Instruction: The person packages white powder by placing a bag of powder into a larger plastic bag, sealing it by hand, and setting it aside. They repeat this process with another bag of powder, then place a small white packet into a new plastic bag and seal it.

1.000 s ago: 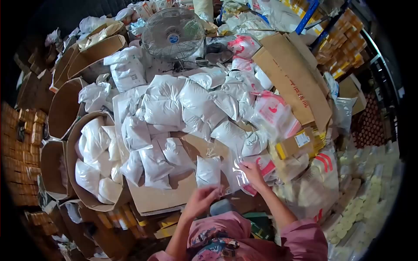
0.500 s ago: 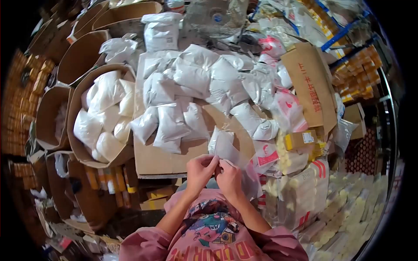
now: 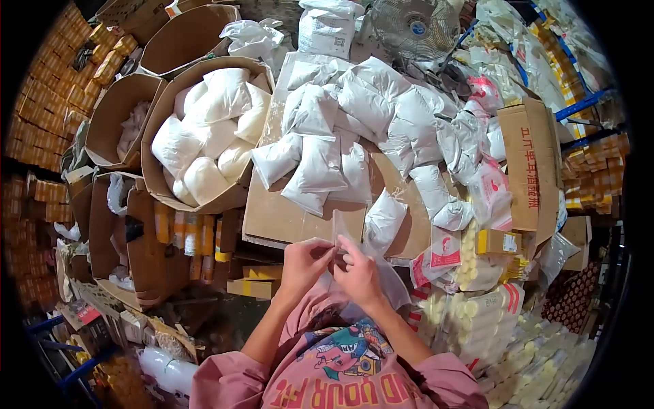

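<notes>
My left hand (image 3: 304, 267) and my right hand (image 3: 357, 274) meet in front of my body, fingertips pinched close together. Between them is a thin clear plastic bag (image 3: 390, 283), which hangs loosely past my right hand. A thin strip of plastic stands up above the fingertips. Just beyond my right hand, a filled white bag (image 3: 385, 223) with a gathered top rests on the cardboard sheet (image 3: 276, 215). Farther back, several more filled white bags (image 3: 319, 163) lie heaped on that cardboard.
On the left, a big carton (image 3: 151, 160) holds white filled bags, with other cartons around it. A fan (image 3: 417, 28) stands at the back. To the right are a brown carton (image 3: 530, 170), a small yellow-brown box (image 3: 499, 242) and clear packs of pale rolls (image 3: 477, 324).
My view has swung left, so the table and bags appear farther right. Both hands stay together at the clear bag, their fingers slightly shifted.
</notes>
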Tool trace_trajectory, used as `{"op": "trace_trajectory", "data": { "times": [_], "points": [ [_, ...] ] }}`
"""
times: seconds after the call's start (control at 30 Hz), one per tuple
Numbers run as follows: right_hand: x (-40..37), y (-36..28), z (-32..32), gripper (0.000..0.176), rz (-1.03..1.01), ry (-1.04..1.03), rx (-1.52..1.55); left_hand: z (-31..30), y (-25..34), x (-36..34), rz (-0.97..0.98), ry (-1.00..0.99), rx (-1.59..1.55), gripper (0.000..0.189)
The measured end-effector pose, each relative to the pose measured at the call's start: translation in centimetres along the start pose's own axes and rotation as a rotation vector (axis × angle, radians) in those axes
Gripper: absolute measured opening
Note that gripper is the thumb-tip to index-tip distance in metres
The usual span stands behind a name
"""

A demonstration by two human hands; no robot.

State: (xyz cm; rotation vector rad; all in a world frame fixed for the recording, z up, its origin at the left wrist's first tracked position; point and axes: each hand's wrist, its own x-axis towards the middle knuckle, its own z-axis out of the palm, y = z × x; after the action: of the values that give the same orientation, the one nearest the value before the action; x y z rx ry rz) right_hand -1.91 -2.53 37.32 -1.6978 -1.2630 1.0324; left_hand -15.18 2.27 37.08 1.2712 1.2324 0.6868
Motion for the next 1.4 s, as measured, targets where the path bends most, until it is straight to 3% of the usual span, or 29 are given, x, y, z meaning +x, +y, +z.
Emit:
{"op": "trace_trajectory", "data": {
  "times": [0.07, 0.27, 0.57, 1.27, 1.4],
  "points": [
    [-0.2, -0.6, -0.2, 0.045, 0.011, -0.070, -0.031, -0.6, 0.3, -0.2, 0.018, -0.015, 0.043, 0.016],
    [-0.7, 1.3, -0.8, 0.048, 0.225, -0.179, 0.468, -1.5, 0.5, 0.0, -0.183, -0.173, -0.199, 0.017],
    [-2.0, -0.1, -1.8, 0.044, 0.315, -0.341, 0.677, -2.3, 0.0, -1.7, -0.235, -0.252, -0.415, 0.015],
    [-4.5, -0.2, -0.8, 0.043, 0.263, -0.414, 0.622, -3.2, -2.7, -4.7, -0.188, -0.314, -0.395, 0.012],
    [-4.2, 2.7, -0.8, 0.033, 0.298, -0.471, 0.527, -2.5, -3.8, -5.2, -0.155, -0.349, -0.312, 0.010]
  ]
}}
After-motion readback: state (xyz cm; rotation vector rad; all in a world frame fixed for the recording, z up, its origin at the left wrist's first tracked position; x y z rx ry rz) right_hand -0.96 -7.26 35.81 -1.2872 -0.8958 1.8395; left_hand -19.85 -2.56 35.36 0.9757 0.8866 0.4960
